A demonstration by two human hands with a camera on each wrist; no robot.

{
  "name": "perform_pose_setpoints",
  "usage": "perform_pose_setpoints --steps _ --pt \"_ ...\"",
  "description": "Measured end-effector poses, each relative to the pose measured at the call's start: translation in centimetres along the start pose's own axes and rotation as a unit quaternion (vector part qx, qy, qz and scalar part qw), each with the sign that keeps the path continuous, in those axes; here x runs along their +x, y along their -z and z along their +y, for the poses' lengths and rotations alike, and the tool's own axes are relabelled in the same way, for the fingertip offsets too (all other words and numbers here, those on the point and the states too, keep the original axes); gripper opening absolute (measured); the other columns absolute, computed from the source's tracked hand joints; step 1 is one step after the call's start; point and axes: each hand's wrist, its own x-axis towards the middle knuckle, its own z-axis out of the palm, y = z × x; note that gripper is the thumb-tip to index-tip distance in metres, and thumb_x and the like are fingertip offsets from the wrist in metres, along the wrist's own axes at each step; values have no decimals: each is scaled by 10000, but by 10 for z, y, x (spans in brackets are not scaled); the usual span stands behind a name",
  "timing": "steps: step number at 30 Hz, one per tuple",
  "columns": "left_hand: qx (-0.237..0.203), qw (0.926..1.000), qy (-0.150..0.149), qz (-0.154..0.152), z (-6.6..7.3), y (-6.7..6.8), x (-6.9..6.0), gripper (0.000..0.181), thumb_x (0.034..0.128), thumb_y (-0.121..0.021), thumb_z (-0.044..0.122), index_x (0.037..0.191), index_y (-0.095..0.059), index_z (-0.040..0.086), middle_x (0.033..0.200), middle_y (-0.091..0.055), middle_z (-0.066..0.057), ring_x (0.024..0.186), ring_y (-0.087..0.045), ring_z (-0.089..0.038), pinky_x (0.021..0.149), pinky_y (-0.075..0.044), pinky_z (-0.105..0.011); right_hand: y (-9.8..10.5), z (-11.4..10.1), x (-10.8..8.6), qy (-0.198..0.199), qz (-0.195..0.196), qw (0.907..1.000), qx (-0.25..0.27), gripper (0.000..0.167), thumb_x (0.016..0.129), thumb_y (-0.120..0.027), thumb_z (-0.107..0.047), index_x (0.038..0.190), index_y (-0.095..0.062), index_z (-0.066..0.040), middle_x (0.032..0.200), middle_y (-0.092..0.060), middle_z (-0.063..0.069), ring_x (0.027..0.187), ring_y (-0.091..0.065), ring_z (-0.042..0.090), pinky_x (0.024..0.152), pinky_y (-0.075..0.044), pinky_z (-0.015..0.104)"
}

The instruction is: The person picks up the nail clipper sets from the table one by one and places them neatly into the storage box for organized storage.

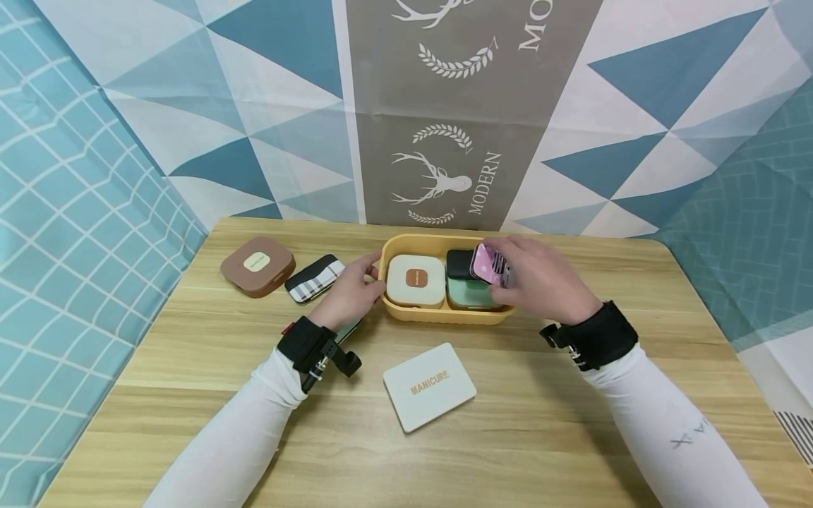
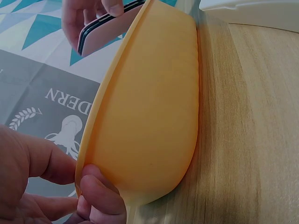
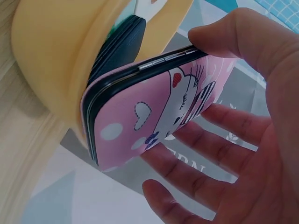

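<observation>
A yellow basket [image 1: 444, 317] stands near the table's back edge, holding a white square case [image 1: 434, 281], a black case [image 1: 461, 264] and a green case [image 1: 471, 294]. The left hand [image 1: 351, 293] pinches the basket's left rim [image 2: 88, 126] between thumb and fingers. Over the basket's right end, the right hand [image 1: 547, 279] grips a pink case [image 1: 488, 264] with a cartoon face, tilted. In the right wrist view the thumb lies on the metal-edged side of the pink case [image 3: 124, 114], with fingers against its printed face.
Left of the basket lie a brown case [image 1: 259, 267] with a cream label and a black-and-white plaid case [image 1: 312, 279]. Another case is mostly hidden under the left wrist. A white case marked MANICURE [image 1: 429, 387] lies in front of the basket. Patterned cloth hangs behind the table.
</observation>
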Motion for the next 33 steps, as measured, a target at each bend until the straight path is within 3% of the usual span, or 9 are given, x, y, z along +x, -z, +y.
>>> perform_pose_setpoints --steps 5,10,16,26,33 --pt "-24 10000 12 8 1 0 -1 680 1027 -540 4 1665 -306 32 1164 -515 -168 734 -559 -223 583 -448 -263 -3 -5 4 72 -127 9999 -34 727 852 -825 -243 1501 -559 -53 1391 -622 211 1183 -625 395 1013 -502 594" --pt "-32 10000 21 -11 0 0 -1 669 1035 -534 3 1664 -306 28 1159 -512 -170 739 -560 -227 584 -449 -266 -7 -7 8 234 -261 9994 -38 711 846 -829 -227 1488 -576 -51 1355 -640 191 1142 -631 378 991 -511 580" --pt "-36 10000 50 -24 1 0 -1 664 1037 -529 2 1663 -309 28 1161 -511 -169 753 -561 -233 597 -454 -265 -10 -6 13 463 -548 9974 -73 708 849 -856 -249 1475 -597 -39 1388 -650 177 1240 -622 375 1045 -489 602" --pt "-74 10000 24 -44 0 1 0 676 1029 -523 -3 1665 -294 18 1157 -507 -172 763 -560 -237 597 -454 -268 -15 -1 18 648 -808 9946 -36 697 827 -856 -233 1463 -634 -56 1290 -675 136 1080 -630 274 916 -544 506" --pt "-84 10000 16 -35 2 1 -1 677 1027 -527 -4 1663 -296 14 1151 -509 -169 748 -559 -220 592 -453 -263 -18 -3 21 583 -1088 9923 -52 680 835 -864 -244 1458 -647 -81 1314 -684 121 1097 -637 265 936 -533 527"
